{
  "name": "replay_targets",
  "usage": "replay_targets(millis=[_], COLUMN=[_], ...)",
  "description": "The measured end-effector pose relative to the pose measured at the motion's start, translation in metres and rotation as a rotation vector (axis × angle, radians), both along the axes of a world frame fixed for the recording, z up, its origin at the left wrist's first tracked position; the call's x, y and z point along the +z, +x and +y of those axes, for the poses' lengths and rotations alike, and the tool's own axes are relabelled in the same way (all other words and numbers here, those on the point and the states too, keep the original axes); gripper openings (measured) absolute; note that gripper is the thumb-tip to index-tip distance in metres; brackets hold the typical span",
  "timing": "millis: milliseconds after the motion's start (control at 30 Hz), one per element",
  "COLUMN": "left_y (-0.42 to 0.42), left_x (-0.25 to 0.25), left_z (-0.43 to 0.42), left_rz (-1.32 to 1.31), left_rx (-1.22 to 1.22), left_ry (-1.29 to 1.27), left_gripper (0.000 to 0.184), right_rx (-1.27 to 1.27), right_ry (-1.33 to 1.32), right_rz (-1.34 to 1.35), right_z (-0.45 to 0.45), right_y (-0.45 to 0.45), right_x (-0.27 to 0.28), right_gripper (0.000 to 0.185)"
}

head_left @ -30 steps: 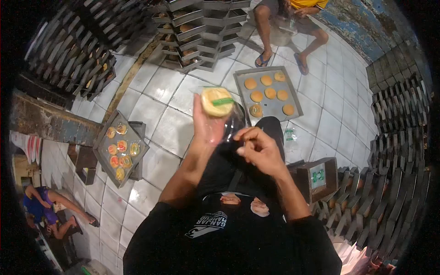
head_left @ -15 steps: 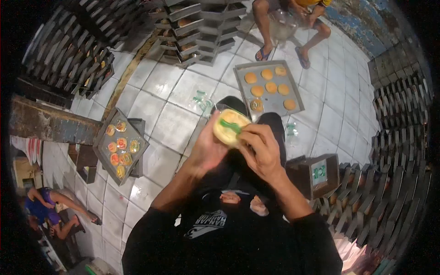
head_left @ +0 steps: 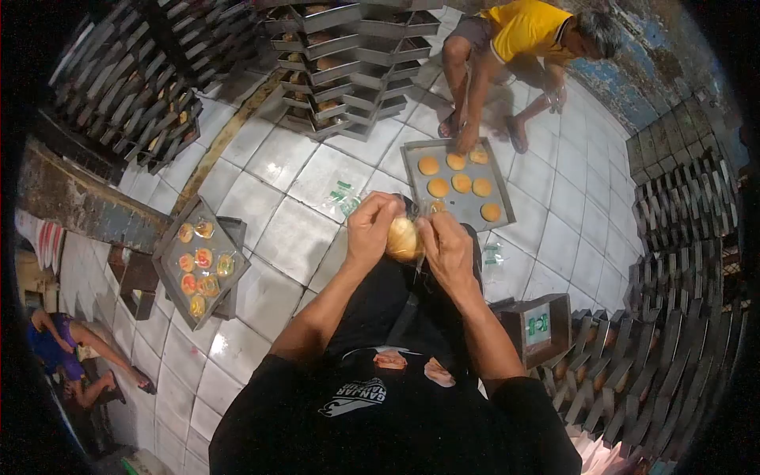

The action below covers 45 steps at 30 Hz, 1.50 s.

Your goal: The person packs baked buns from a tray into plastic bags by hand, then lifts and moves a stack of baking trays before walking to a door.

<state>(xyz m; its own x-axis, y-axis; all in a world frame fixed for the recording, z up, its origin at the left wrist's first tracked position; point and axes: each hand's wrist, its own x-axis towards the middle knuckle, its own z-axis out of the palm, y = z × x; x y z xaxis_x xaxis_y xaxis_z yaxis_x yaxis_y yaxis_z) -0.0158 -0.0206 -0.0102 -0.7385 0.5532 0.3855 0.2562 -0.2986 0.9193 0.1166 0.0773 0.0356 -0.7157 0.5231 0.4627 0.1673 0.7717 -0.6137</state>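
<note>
A round golden bun [head_left: 404, 240] in a clear plastic bag hangs between my two hands, above my lap. My left hand [head_left: 372, 229] is closed, its thumb and fingers pinching the bag's upper left side. On the other side my right hand [head_left: 448, 252] pinches the bag too, fingertips beside the bun. Past my knees a metal tray [head_left: 500, 202] bears several plain buns [head_left: 461, 183]; a bagged bun shows partly behind my right hand. Flat clear bags with green print [head_left: 342, 196] lie on the tiles to the left, more bags [head_left: 492, 253] to the right.
At left, a tray [head_left: 190, 310] holds several bagged buns. A box [head_left: 556, 317] with printed bags stands right. A person in a yellow shirt [head_left: 526, 28] reaches to the far tray. Tray stacks [head_left: 340, 71] rise ahead and on both sides. Another person [head_left: 59, 348] sits lower left.
The bun has turned in my hands; its green print no longer shows, and both hands now pinch the bag. The person in yellow has leaned forward, a hand at the far tray.
</note>
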Motion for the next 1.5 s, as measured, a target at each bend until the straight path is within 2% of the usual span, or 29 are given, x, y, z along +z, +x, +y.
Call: replay_targets(millis=[67, 133, 167, 200, 233, 300, 367, 500, 567, 633, 667, 700, 767, 800, 833, 933, 1000, 1067, 1100, 1167, 1200, 1233, 1300, 1333, 1367, 1400, 1433, 1467, 1500], left_y=[0.005, 0.008, 0.013, 0.012, 0.008, -0.005, 0.004, 0.019, 0.018, 0.013, 0.003, 0.001, -0.012, -0.003, 0.004, 0.006, 0.000, -0.007, -0.003, 0.003, 0.003, 0.007, 0.013, 0.011, 0.012, 0.014, 0.015, 0.015, 0.014], left_x=[0.009, 0.022, 0.028, 0.032, 0.022, 0.010, 0.009, 0.015, 0.018, 0.032, 0.026, 0.020, 0.017, 0.022, 0.008, -0.057, -0.059, -0.059, -0.049, -0.032, -0.032, -0.032, -0.017, -0.021, -0.021, -0.018, -0.015, -0.023, -0.023], left_z=[-0.001, -0.004, -0.007, -0.008, -0.007, -0.005, -0.009, -0.011, -0.011, -0.013, -0.007, -0.011, -0.015, -0.028, -0.042, -0.062, -0.066, -0.061, -0.055, -0.035, -0.028, -0.019, 0.005, 0.012, 0.015, 0.015, 0.013, 0.011, 0.012], left_rz=[-0.360, -0.410, -0.470, -0.562, -0.565, -0.597, -0.549, -0.554, -0.522, -0.571, -0.566, -0.567, 0.015, -0.055, -0.064, -0.430, -0.531, -0.680, -0.683, -0.515, -0.389, -0.396, -0.258, -0.310, -0.311, -0.085, 0.146, 0.311, 0.323], left_rx=[-0.034, -0.021, -0.009, 0.040, 0.032, 0.151, 0.184, 0.138, 0.140, 0.075, 0.085, 0.076, 0.303, 0.230, 0.231, 0.031, 0.009, -0.025, -0.027, -0.088, -0.172, -0.199, 0.004, -0.012, -0.036, -0.036, -0.029, -0.046, -0.048], left_ry=[-0.032, 0.007, 0.041, -0.047, -0.060, 0.033, 0.015, 0.050, 0.057, -0.092, -0.043, -0.054, -0.168, -0.208, -0.222, -0.213, -0.245, -0.240, -0.249, -0.236, -0.259, -0.274, -0.337, -0.344, -0.347, -0.421, -0.484, -0.491, -0.484], left_gripper=[0.023, 0.025, 0.026, 0.028, 0.028, 0.030, 0.029, 0.028, 0.028, 0.027, 0.026, 0.026, 0.025, 0.023, 0.023, 0.024, 0.023, 0.020, 0.020, 0.017, 0.011, 0.011, 0.019, 0.032, 0.032, 0.034, 0.036, 0.039, 0.039], right_rx=[0.007, 0.010, 0.004, -0.006, -0.017, 0.087, 0.070, 0.085, 0.088, 0.075, 0.060, 0.041, 0.014, 0.022, 0.056, 0.081, 0.059, -0.020, -0.025, -0.001, 0.029, -0.002, -0.062, -0.167, -0.268, -0.310, -0.445, -0.517, -0.580], right_ry=[-0.017, -0.037, -0.185, -0.336, -0.346, -0.999, -0.995, -0.828, -0.233, -0.242, -0.241, -0.729, -0.951, -0.952, -1.071, -1.280, -1.318, -1.314, -1.322, -1.412, -1.367, -1.375, -0.874, -0.769, -0.661, -0.412, -0.182, -0.306, -0.432], right_rz=[0.040, 0.077, 0.039, -0.002, -0.003, 0.069, 0.015, -0.112, 0.061, 0.041, 0.028, 0.002, -0.051, -0.056, -0.072, -0.156, -0.250, 0.030, 0.031, 0.233, 0.142, 0.154, 0.161, 0.075, -0.012, 0.034, -0.055, -0.099, -0.139], right_z=[-0.007, -0.007, -0.002, 0.000, 0.007, 0.019, 0.007, -0.001, -0.003, 0.008, 0.020, 0.039, 0.047, 0.043, 0.031, 0.008, -0.009, -0.028, -0.032, -0.031, -0.020, -0.005, 0.032, 0.054, 0.077, 0.100, 0.119, 0.130, 0.138], right_y=[0.003, 0.001, -0.002, -0.002, -0.002, -0.011, -0.006, -0.002, 0.001, -0.006, -0.011, -0.014, -0.003, 0.000, 0.012, 0.034, 0.038, 0.042, 0.038, 0.033, 0.035, 0.036, 0.037, 0.039, 0.043, 0.050, 0.064, 0.084, 0.102], right_x=[0.020, 0.028, 0.026, 0.022, 0.012, 0.004, 0.005, 0.017, 0.030, 0.024, 0.018, -0.010, -0.006, -0.008, -0.012, -0.057, -0.071, -0.075, -0.067, -0.047, -0.044, -0.050, -0.070, -0.075, -0.080, -0.112, -0.155, -0.192, -0.221], right_gripper=[0.011, 0.013, 0.018, 0.024, 0.024, 0.033, 0.028, 0.033, 0.032, 0.031, 0.031, 0.032, 0.033, 0.033, 0.033, 0.029, 0.026, 0.021, 0.021, 0.035, 0.044, 0.044, 0.053, 0.056, 0.059, 0.063, 0.064, 0.066, 0.069])
